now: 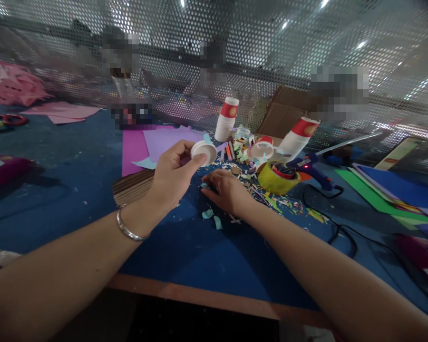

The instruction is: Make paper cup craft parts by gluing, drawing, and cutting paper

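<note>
My left hand (178,173) is raised above the table, its thumb and fingers closed on a white round paper cup piece (207,153) with its round face toward me. A light blue paper bit sticks up from its rim, and a purple strip juts out to the right. Low over the blue tabletop, my right hand (228,190) has its fingers bent together around a small light blue paper piece (204,186); part of the grip is in shadow. Just below it lie more light blue paper pieces (217,222).
Stacked paper cups (224,126) stand behind paper scraps. To the right are a yellow tape roll (276,180), a glue gun (316,173) with a trailing black cord, and coloured sheets (371,192). Corrugated cardboard (133,187) and purple sheets (164,145) lie left. Perforated metal (185,47) borders the back.
</note>
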Demonstrator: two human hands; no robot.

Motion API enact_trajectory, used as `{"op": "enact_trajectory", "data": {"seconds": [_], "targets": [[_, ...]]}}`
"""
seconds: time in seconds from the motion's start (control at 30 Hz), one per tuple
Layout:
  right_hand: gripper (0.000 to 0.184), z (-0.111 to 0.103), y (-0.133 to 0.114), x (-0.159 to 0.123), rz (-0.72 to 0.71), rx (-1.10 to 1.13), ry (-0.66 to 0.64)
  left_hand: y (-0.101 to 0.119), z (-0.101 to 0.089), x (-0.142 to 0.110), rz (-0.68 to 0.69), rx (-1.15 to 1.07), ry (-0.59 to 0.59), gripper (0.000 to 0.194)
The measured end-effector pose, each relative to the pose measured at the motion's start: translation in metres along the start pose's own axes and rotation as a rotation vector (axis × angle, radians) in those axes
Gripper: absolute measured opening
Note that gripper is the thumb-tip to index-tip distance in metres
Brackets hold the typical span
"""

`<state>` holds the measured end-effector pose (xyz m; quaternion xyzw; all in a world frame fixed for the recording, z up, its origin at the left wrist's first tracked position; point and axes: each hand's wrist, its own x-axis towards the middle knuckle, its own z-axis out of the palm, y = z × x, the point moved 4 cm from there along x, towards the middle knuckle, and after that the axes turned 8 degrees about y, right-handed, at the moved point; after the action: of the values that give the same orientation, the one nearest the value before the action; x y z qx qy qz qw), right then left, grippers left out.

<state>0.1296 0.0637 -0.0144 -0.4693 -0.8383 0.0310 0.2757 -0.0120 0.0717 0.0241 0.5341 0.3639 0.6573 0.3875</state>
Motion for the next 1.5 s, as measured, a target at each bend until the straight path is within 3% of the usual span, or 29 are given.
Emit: {"op": "enact_trajectory", "data": {"seconds": [0.3, 0.57, 0.87, 1.1, 1.2, 1.37, 1.5], "targets": [[0.024, -0.011, 0.007, -0.002, 0.113, 0.103, 0.026, 0.000, -0.002, 0.001, -0.017, 0.015, -0.007, 0.013], [0.008, -0.030, 0.019, -0.020, 0.275, 0.316, 0.051, 0.003, 0.000, 0.000, -0.042, 0.063, -0.035, 0.013], [0.008, -0.038, 0.020, -0.027, 0.304, 0.450, 0.050, 0.001, 0.001, 0.000, -0.043, 0.163, -0.115, 0.012], [0.016, -0.061, 0.010, -0.030, 0.340, 0.660, 0.099, 0.006, 0.001, -0.001, 0.153, 0.397, -0.197, 0.007], [0.015, -0.075, 0.002, -0.031, 0.353, 0.787, 0.201, 0.010, 0.004, -0.004, 0.274, 0.511, -0.242, 0.003], [0.008, -0.087, -0.003, -0.032, 0.336, 0.810, 0.358, 0.011, 0.008, -0.012, 0.356, 0.632, -0.268, 0.010], [0.007, -0.085, -0.006, -0.032, 0.316, 0.797, 0.367, 0.013, 0.011, -0.018, 0.394, 0.669, -0.326, 0.009]]}}
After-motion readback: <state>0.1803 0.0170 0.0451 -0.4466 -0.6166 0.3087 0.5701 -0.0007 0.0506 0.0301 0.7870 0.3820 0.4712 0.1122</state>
